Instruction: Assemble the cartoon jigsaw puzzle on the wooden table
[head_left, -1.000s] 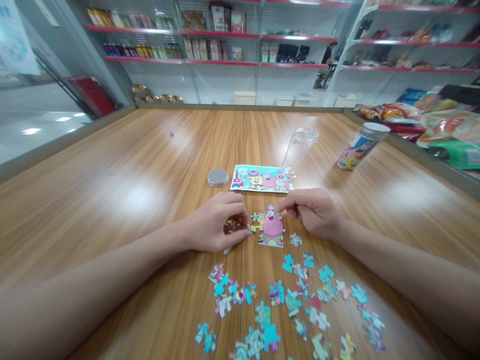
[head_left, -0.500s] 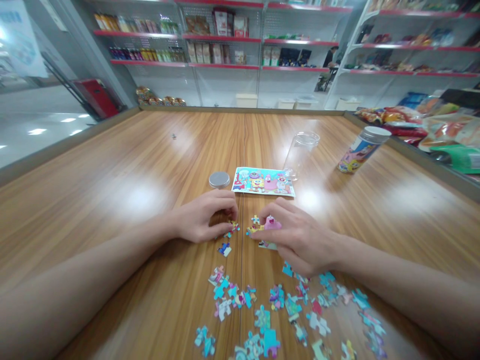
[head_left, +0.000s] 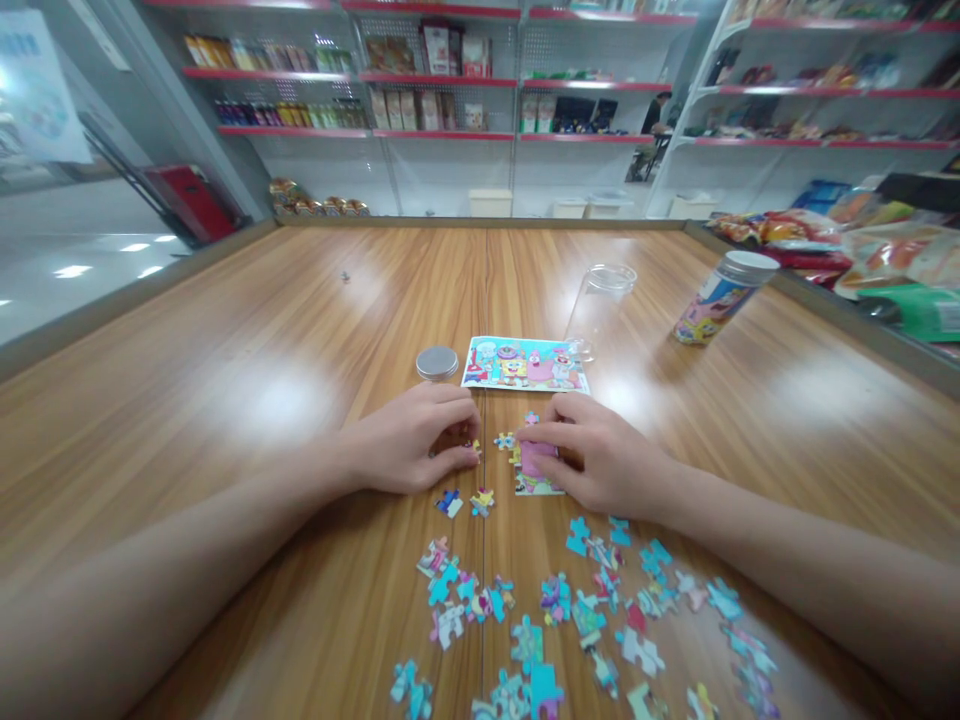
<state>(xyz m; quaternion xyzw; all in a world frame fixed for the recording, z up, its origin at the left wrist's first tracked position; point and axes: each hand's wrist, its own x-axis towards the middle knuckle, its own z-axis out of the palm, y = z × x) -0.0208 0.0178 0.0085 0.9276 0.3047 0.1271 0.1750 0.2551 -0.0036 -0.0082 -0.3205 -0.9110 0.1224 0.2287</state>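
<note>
My left hand [head_left: 416, 437] is closed, thumb and fingertips curled on a small yellow-and-red puzzle piece [head_left: 473, 447] that is mostly hidden. My right hand [head_left: 604, 457] bends over a joined block of puzzle pieces [head_left: 534, 462], mostly pink, with thumb and fingers gripping it. Just left of the block lies a loose blue-and-yellow piece [head_left: 504, 440]. Below my left hand are a dark blue and white piece [head_left: 449, 502] and a yellow piece [head_left: 482, 502]. Many loose pieces, such as a light blue one [head_left: 544, 688], spread nearer me.
Beyond my hands lie a cartoon picture card [head_left: 517, 364] and a round metal lid [head_left: 436, 363]. A clear plastic jar [head_left: 600, 310] and a printed canister [head_left: 716, 300] stand farther right. Snack packets [head_left: 802, 240] lie past the table's right edge. Shelves line the back.
My right hand has drawn back, uncovering more of the pink block. A yellow piece now shows below my left hand. The small blue-and-yellow piece has shifted slightly left.
</note>
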